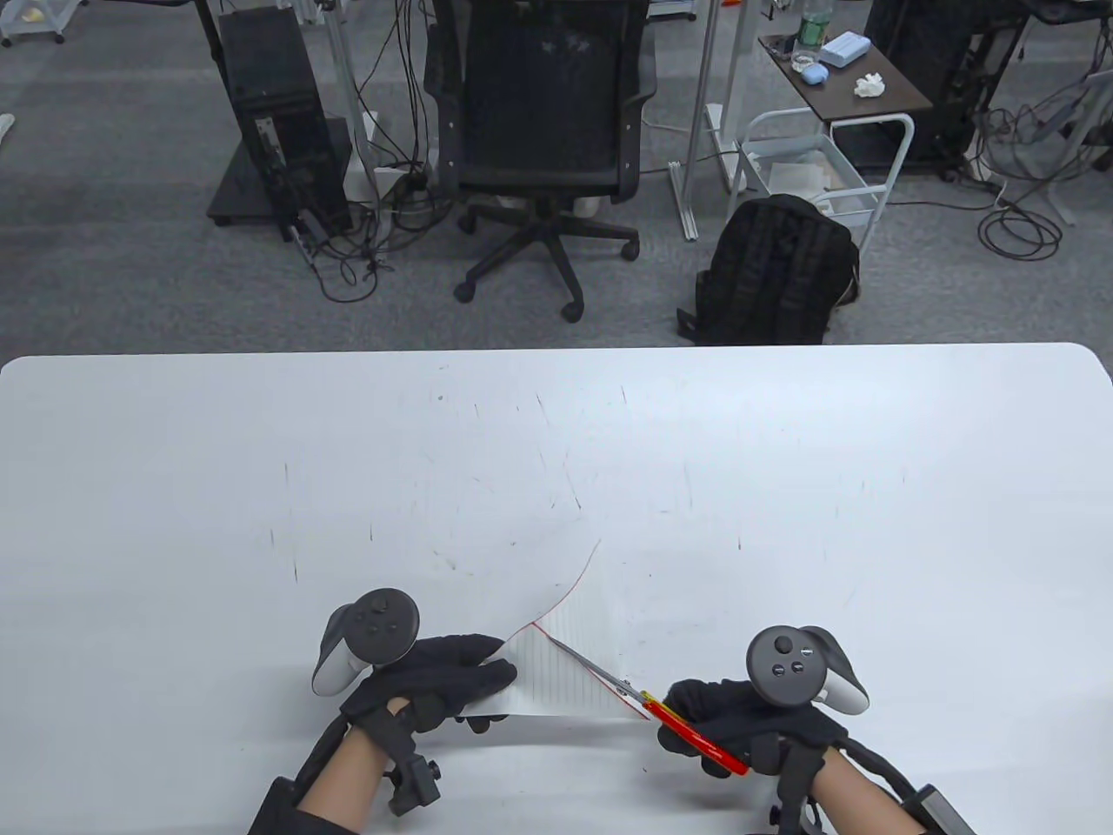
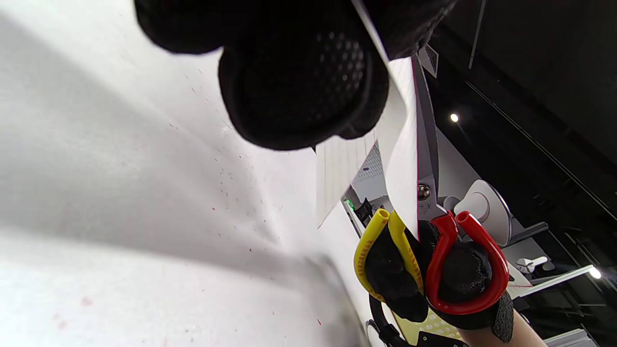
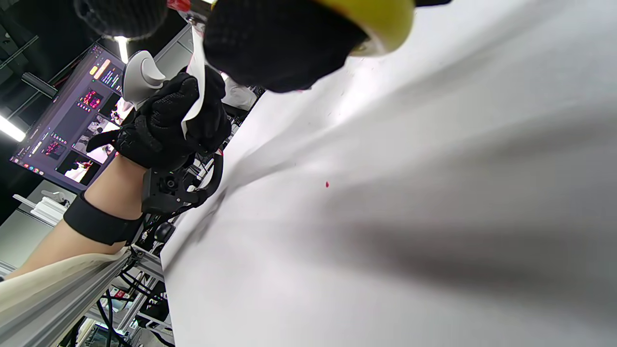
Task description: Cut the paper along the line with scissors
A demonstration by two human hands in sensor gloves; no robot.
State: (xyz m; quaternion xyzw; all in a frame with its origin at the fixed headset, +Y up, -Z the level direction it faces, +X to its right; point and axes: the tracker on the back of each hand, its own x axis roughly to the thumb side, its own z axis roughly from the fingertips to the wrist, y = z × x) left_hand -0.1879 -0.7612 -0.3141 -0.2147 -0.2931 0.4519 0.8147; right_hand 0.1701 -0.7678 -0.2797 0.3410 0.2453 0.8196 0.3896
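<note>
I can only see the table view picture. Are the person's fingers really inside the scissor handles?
Observer: Yes. In the left wrist view the right hand has one gloved finger through the red loop and another through the yellow loop of the scissors.
Child: Is the paper lying flat on the table?
Observer: No. The left wrist view shows the paper lifted off the table, with the blade beside its edge.
Child: How does the other hand hold it?
Observer: In the right wrist view the left hand grips the paper, its fingers curled around the edge of the sheet.
</note>
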